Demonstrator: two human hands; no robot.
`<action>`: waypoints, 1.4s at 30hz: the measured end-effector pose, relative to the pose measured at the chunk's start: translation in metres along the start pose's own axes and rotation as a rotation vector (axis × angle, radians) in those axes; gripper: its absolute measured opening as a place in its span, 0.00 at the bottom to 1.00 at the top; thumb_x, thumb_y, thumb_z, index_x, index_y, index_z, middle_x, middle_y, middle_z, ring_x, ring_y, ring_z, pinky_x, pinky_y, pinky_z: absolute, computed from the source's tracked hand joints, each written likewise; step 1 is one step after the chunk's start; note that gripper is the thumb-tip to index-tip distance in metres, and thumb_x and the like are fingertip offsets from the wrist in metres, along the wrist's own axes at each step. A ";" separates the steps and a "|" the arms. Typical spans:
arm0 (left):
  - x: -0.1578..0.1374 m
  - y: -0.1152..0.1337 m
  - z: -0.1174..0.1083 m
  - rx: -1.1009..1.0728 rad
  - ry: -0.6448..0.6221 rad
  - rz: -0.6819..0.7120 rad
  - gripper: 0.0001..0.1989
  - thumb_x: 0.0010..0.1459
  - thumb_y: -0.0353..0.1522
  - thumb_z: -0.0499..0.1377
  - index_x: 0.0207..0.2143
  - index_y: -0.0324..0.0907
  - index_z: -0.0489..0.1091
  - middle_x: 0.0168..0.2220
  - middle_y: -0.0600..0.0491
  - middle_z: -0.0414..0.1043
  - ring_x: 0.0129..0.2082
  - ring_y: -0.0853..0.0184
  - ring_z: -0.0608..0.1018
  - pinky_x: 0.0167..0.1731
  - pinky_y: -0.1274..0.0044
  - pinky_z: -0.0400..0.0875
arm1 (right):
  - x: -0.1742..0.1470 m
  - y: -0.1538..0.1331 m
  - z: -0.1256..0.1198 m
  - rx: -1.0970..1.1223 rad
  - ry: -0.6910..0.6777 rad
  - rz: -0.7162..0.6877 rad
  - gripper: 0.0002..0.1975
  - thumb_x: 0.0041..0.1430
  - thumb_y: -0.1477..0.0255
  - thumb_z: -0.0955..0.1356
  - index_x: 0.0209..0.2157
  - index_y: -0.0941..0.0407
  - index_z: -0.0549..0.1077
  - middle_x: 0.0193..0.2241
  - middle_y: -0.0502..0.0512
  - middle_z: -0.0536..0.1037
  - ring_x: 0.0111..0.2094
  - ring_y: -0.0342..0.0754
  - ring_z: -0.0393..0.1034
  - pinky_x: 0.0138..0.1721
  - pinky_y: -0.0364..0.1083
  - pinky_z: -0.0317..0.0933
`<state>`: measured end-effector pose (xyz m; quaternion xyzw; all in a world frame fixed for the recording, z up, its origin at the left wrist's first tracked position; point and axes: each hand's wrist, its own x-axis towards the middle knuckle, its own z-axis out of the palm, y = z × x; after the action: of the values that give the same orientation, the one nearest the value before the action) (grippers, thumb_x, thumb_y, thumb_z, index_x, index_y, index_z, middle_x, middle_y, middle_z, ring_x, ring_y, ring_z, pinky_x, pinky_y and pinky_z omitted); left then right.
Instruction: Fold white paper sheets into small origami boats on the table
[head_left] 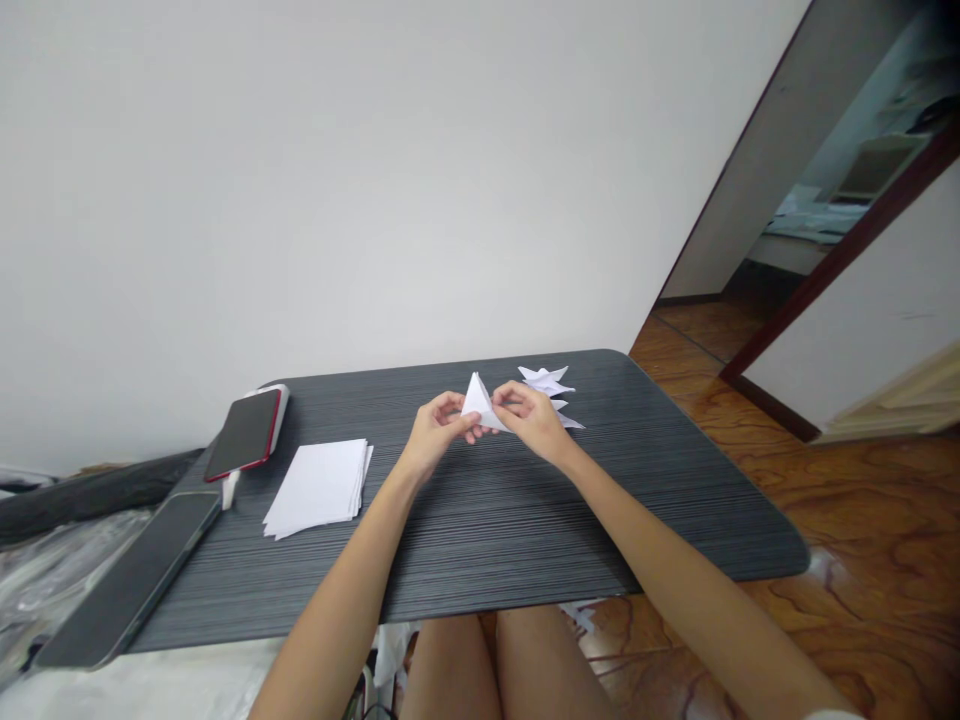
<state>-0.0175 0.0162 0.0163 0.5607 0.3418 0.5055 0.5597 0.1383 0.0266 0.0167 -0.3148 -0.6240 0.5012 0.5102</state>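
A small piece of white paper folded to a triangle is held up over the dark table, its point upward. My left hand grips its left side, thumb in front and fingers behind. At the right edge, my right hand pinches the paper between thumb and fingers. Just beyond my right hand lie folded white paper shapes with pointed tips, one farther back and another partly hidden by the hand. A stack of white paper sheets rests on the table to the left of my left arm.
The dark ribbed table stands against a white wall. On its left are a black-screened device with a red edge, a white cable plug and a long dark flat panel. A doorway opens at the right, over a wooden floor.
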 end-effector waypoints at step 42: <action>0.002 -0.013 0.009 -0.272 0.207 0.086 0.10 0.45 0.34 0.61 0.30 0.36 0.74 0.35 0.49 0.75 0.41 0.64 0.74 0.47 0.70 0.64 | -0.009 0.001 0.001 -0.741 0.139 -0.620 0.07 0.55 0.77 0.61 0.35 0.56 0.68 0.41 0.58 0.66 0.42 0.47 0.64 0.44 0.48 0.59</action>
<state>-0.0065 0.0177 0.0056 0.4387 0.3016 0.6258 0.5700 0.1394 0.0187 0.0129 -0.3074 -0.7891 0.0477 0.5296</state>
